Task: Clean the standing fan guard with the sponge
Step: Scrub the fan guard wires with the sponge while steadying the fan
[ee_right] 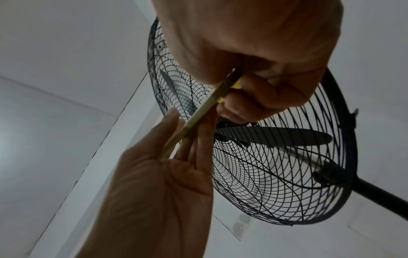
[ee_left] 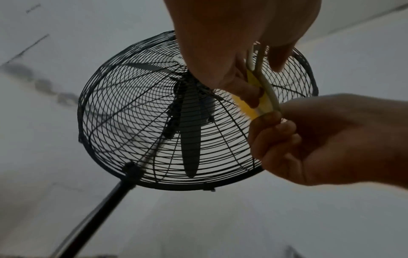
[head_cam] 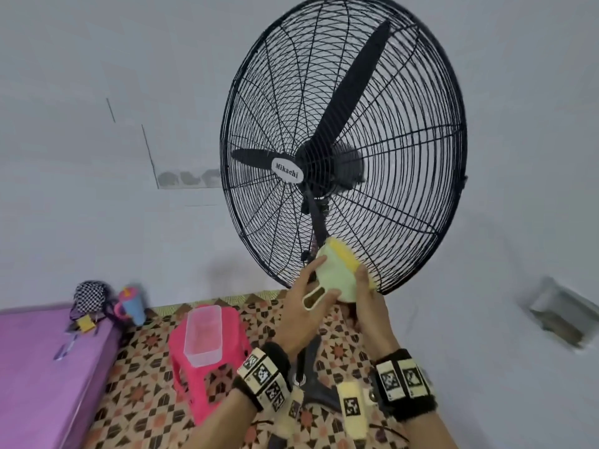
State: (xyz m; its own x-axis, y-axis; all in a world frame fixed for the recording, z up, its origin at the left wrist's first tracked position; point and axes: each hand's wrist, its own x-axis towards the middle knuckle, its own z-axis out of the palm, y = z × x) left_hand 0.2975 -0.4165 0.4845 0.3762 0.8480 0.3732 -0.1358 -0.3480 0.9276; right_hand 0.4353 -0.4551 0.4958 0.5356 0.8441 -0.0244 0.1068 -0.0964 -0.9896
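Note:
The standing fan's black wire guard [head_cam: 405, 157] stands before a pale wall, its blades still behind the mesh. A sponge [head_cam: 337, 270], pale green backing with a yellow foam layer, sits against the guard's lower rim. My left hand [head_cam: 319, 283] pinches its looped handle between thumb and fingers. My right hand [head_cam: 364, 286] grips the sponge's right edge, thumb on the green face. From the left wrist, the guard [ee_left: 132, 104] is seen from below and the yellow foam [ee_left: 249, 108] sits between both hands. The right wrist view shows the guard [ee_right: 287, 165] and the sponge [ee_right: 198, 118] edge-on.
A pink plastic stool [head_cam: 207, 377] with a clear tub [head_cam: 202, 335] on it stands left of the fan's pole and base [head_cam: 314, 367] on a patterned floor. Further left, a purple bed [head_cam: 39, 367] carries a checked bag [head_cam: 89, 296] and a blue cup [head_cam: 133, 306].

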